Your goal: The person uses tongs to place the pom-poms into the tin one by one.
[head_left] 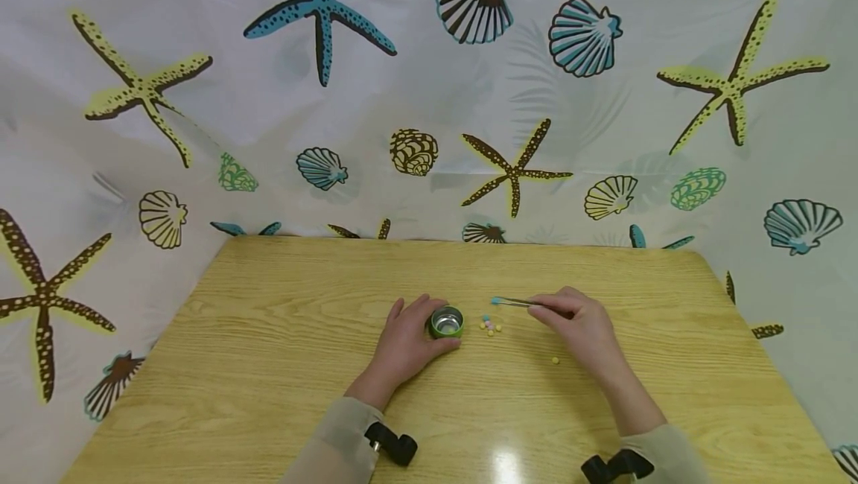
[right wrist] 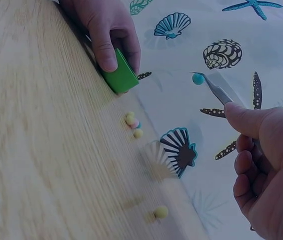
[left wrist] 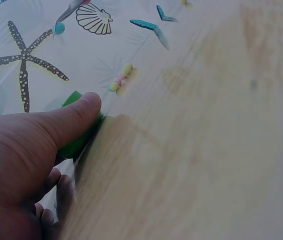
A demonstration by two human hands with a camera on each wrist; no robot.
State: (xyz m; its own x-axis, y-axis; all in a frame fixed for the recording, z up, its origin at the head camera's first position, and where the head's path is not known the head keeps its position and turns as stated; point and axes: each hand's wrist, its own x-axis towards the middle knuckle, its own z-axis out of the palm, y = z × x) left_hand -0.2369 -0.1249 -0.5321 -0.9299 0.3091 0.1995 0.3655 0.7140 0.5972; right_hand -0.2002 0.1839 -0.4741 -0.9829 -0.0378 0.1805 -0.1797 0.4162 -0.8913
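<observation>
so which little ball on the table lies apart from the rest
The small round yellow ball lying alone, lowest in the head view; the other balls on the light wooden table cluster together beside the round green container.

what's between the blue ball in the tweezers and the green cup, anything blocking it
Nothing visible blocks it. The blue ball is held up in the tweezers; the loose balls lie lower, on the table right of the cup, and the left hand grips the cup's sides, leaving its mouth uncovered.
</observation>
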